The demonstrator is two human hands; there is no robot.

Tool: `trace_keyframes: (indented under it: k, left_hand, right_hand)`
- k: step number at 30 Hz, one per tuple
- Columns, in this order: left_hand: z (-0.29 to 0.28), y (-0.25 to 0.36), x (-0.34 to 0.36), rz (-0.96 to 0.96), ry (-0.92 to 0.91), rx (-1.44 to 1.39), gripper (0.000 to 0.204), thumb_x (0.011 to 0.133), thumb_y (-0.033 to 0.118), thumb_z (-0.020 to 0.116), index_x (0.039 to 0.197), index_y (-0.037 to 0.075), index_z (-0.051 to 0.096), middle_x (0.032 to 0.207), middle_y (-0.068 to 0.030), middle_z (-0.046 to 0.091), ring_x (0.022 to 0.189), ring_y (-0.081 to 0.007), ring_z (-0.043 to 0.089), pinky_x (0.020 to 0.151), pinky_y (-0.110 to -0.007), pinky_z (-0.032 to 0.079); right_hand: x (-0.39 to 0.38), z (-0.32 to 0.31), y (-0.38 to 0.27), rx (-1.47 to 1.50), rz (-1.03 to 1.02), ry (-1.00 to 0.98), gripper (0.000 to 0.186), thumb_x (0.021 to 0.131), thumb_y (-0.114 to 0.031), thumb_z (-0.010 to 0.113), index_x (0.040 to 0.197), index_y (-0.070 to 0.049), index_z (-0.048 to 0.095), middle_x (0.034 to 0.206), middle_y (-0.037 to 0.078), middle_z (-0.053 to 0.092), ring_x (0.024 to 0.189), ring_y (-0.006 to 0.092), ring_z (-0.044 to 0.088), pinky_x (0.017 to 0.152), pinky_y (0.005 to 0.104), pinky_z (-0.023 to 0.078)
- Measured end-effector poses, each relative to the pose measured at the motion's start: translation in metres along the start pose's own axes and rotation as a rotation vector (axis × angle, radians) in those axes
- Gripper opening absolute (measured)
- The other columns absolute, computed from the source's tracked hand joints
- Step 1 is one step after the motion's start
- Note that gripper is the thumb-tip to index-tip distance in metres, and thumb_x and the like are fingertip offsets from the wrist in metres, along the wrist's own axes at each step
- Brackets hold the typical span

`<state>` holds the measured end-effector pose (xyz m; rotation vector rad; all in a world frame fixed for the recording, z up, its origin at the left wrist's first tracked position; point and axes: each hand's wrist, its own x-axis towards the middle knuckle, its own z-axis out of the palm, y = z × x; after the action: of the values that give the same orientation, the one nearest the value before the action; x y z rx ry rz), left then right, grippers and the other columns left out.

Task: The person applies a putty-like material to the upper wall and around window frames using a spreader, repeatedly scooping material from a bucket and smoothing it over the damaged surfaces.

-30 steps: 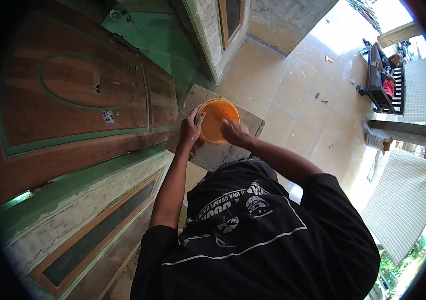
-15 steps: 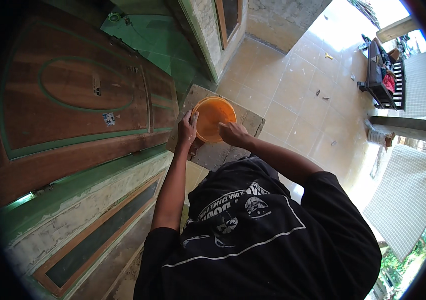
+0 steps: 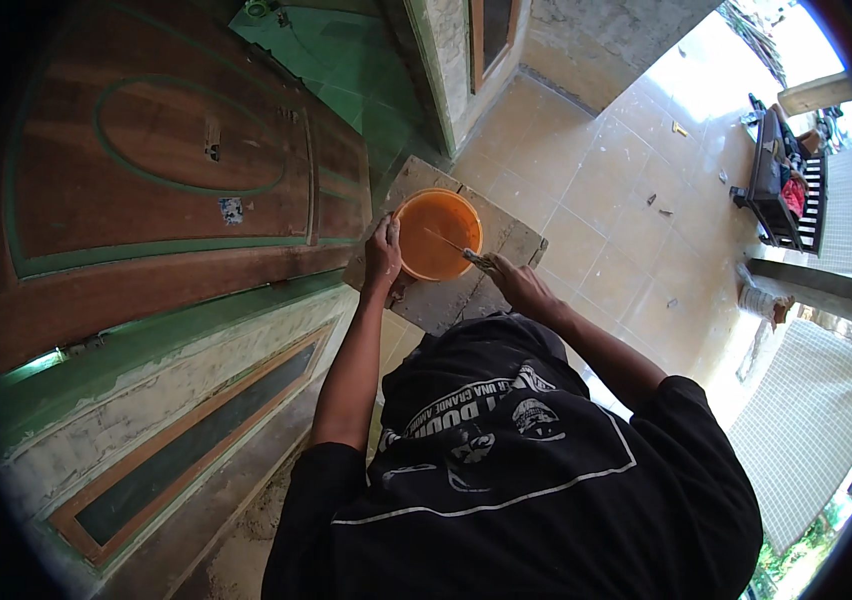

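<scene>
Orange bowl (image 3: 437, 234) steadied at rim by left hand (image 3: 383, 257); right hand (image 3: 518, 285) gripping scraper (image 3: 454, 249), blade angled into bowl.

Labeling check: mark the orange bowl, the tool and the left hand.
orange bowl (image 3: 436, 235), head view, inner floor.
tool (image 3: 451, 244), head view, thin shaft over the bowl.
left hand (image 3: 383, 255), head view, back of hand at bowl's rim.

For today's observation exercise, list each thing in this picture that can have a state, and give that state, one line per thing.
orange bucket: upright on the board, open, no lid.
thin tool: tilted, its tip inside the bucket.
left hand: gripping the bucket's rim.
right hand: closed on the tool's handle.
grey board: flat on the tiled floor.
wooden door: cannot tell if open or closed.
</scene>
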<state>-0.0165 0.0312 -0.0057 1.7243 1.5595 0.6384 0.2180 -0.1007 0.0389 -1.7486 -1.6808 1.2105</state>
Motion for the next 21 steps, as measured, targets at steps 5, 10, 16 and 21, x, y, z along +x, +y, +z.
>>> trace_keyframes:
  k: [5, 10, 16, 21]
  left_hand:
    - [0.004, 0.002, -0.002, 0.035, 0.037, 0.052, 0.042, 0.095, 0.030, 0.041, 0.107, -0.007, 0.055, 0.099, -0.0283, 0.058, 0.094, -0.0415, 0.056, 0.077, -0.042, 0.047]
    - [0.008, 0.009, 0.002, 0.022, 0.070, 0.086, 0.039, 0.095, 0.027, 0.040, 0.104, -0.007, 0.057, 0.097, -0.0284, 0.059, 0.091, -0.0421, 0.057, 0.074, -0.042, 0.048]
    - [0.018, -0.004, -0.007, -0.004, 0.159, 0.006, 0.038, 0.095, 0.026, 0.040, 0.105, -0.007, 0.055, 0.097, -0.0294, 0.058, 0.091, -0.0428, 0.056, 0.073, -0.043, 0.047]
    - [0.021, -0.016, -0.010, -0.104, 0.010, -0.048, 0.039, 0.095, 0.028, 0.037, 0.110, -0.004, 0.053, 0.093, -0.0276, 0.060, 0.090, -0.0431, 0.057, 0.073, -0.043, 0.046]
  right_hand:
    - [0.010, 0.013, -0.001, -0.061, 0.065, -0.076, 0.027, 0.091, -0.024, 0.049, 0.102, 0.000, 0.044, 0.069, 0.022, 0.058, 0.062, 0.0394, 0.058, 0.055, 0.0483, 0.043]
    - [0.021, 0.017, -0.001, -0.174, 0.108, -0.053, 0.028, 0.091, -0.025, 0.048, 0.095, 0.002, 0.043, 0.070, 0.024, 0.058, 0.064, 0.0401, 0.059, 0.059, 0.0494, 0.043]
    - [0.004, 0.001, -0.027, -0.267, 0.138, -0.053, 0.021, 0.089, -0.019, 0.043, 0.097, 0.001, 0.042, 0.072, 0.023, 0.058, 0.071, 0.0404, 0.060, 0.061, 0.0488, 0.046]
    - [-0.007, 0.025, -0.003, -0.322, 0.162, 0.032, 0.016, 0.090, -0.017, 0.041, 0.100, -0.004, 0.043, 0.083, 0.024, 0.058, 0.075, 0.0418, 0.059, 0.062, 0.0506, 0.047]
